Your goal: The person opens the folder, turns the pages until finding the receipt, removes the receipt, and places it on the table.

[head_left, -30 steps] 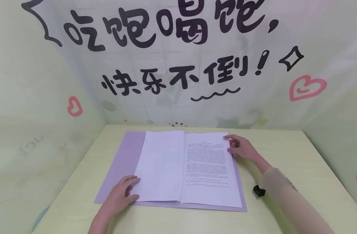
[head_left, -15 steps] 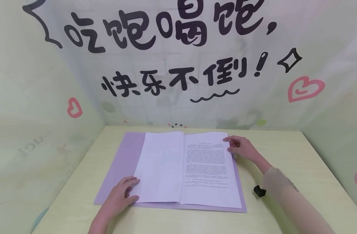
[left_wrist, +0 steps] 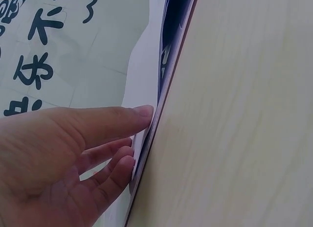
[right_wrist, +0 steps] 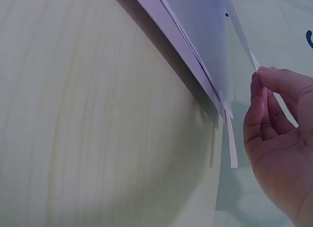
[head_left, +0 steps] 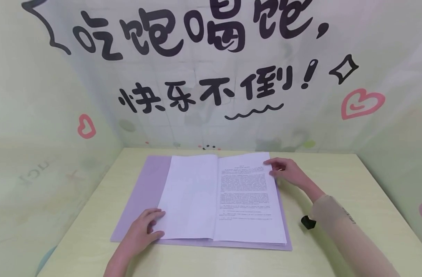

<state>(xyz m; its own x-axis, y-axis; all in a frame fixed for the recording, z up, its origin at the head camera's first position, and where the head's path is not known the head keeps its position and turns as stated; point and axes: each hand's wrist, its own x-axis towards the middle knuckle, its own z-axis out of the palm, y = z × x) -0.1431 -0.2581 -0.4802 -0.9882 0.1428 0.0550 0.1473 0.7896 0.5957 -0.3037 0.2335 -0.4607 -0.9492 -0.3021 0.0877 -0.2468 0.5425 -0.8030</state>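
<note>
An open booklet (head_left: 190, 192) with a pale purple cover (head_left: 150, 184) lies on the table. Its left page is blank, and printed text fills much of the right page (head_left: 245, 227). My right hand (head_left: 285, 171) pinches that page's outer edge near the top corner, between thumb and fingertips. In the right wrist view, the pinched page (right_wrist: 239, 29) stands raised off the sheets beneath it. My left hand (head_left: 142, 229) rests at the lower left of the blank page, thumb and fingertips touching the paper (left_wrist: 142, 75), fingers loosely spread.
A small black object (head_left: 308, 222) shows beside the right sleeve (head_left: 346, 231). A pale strip (right_wrist: 232, 144) hangs past the booklet's corner in the right wrist view. Behind the wooden table (head_left: 211, 265) rises a printed cloth backdrop (head_left: 197, 127), with more cloth at both sides.
The right page's top outer corner has risen slightly in my right hand, which has moved up a little. My left hand has stayed in place.
</note>
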